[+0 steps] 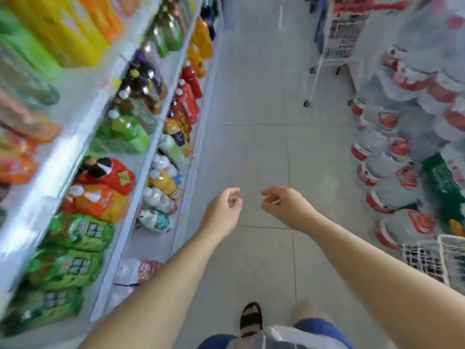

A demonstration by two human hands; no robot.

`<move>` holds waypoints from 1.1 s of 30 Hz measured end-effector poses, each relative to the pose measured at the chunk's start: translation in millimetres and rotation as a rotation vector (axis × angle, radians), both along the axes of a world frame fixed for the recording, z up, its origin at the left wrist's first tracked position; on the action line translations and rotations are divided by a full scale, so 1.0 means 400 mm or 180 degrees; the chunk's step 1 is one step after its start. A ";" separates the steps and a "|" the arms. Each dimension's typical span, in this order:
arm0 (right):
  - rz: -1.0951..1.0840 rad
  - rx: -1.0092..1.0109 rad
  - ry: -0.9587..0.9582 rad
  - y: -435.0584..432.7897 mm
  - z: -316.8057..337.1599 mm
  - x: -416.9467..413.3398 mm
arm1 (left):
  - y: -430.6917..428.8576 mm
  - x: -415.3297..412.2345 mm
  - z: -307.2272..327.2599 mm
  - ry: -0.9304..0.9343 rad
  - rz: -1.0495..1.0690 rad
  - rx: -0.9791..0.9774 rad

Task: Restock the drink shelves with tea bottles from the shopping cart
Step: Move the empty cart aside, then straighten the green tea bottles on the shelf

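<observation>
1 head-worn view, facing forward-down, drink shelves [63, 152] left

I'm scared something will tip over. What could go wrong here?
The water bottles are piled high along the right side, so an elbow might knock them. Small bottles crowd the low shelf at its edge by the walkway; the sandalled foot could kick one.

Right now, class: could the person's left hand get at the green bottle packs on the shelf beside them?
Probably yes. The left hand is empty, fingers loosely curled, and the green bottle packs lie at the open shelf front, with nothing between.
</observation>
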State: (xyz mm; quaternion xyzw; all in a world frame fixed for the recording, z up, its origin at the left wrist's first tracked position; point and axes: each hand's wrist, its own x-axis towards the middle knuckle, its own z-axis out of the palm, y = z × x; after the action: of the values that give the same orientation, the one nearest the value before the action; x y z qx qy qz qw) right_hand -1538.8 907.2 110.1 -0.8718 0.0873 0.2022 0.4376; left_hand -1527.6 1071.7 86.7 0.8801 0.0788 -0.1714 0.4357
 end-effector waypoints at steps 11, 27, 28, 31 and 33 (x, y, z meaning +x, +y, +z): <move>0.2556 -0.0287 0.0031 0.352 0.019 0.310 | 0.286 0.047 0.070 -0.0110 0.2157 -0.0270; 0.4605 0.0570 -0.0960 0.872 0.129 0.244 | 0.527 -0.219 0.193 -0.0684 0.4632 0.0493; 0.4577 0.0717 -0.0982 0.905 0.145 0.231 | 0.556 -0.232 0.204 -0.0775 0.4688 0.0544; 0.4431 0.1046 -0.1077 0.993 0.196 0.204 | 0.641 -0.258 0.242 -0.1158 0.4889 0.0549; 0.4387 0.1148 -0.1155 1.043 0.226 0.193 | 0.698 -0.267 0.259 -0.1413 0.5006 0.0528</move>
State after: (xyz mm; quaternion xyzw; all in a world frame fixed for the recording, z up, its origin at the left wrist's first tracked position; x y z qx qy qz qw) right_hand -1461.5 1324.4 200.7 -0.6631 -0.5890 0.2951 0.3553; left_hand -1634.5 1350.9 190.3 0.6105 0.5970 0.3685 0.3676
